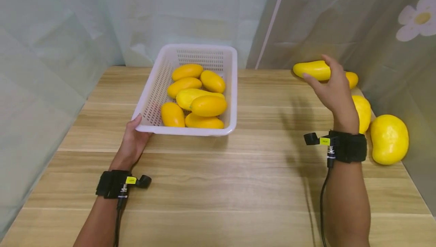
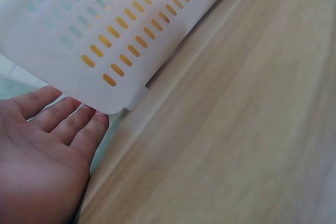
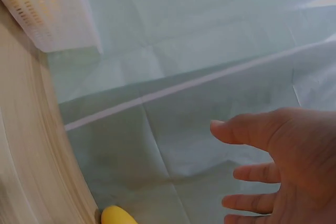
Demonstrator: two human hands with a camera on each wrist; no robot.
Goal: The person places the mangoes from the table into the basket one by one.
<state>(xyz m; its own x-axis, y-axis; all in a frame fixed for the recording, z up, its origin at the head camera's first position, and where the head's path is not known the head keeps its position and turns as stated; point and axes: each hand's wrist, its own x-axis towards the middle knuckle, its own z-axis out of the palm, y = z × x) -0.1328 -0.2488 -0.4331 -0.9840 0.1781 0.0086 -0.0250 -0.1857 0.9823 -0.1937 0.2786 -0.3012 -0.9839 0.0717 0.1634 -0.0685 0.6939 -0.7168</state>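
Note:
A white slotted plastic basket (image 1: 235,88) stands on the left half of the table with several yellow-orange mangoes (image 1: 208,106) inside. My left hand (image 1: 133,141) holds its near left corner, thumb at the rim. In the left wrist view, the fingers (image 2: 52,114) of that hand reach up to the corner's outer side. My right hand (image 1: 335,88) is raised at the back right with thumb and fingers spread, nothing between them. Behind it in the head view lies a long yellow fruit (image 1: 313,70), partly covered by the hand. The right wrist view shows a gap between hand and fruit (image 3: 118,215).
Another orange-yellow fruit (image 1: 352,80) lies beside the long one. Two large rounded yellow fruits, one partly behind the right wrist (image 1: 363,112) and one nearer (image 1: 389,139), lie along the right edge. Curtain-like sheets (image 1: 204,12) border the wooden table (image 1: 218,186).

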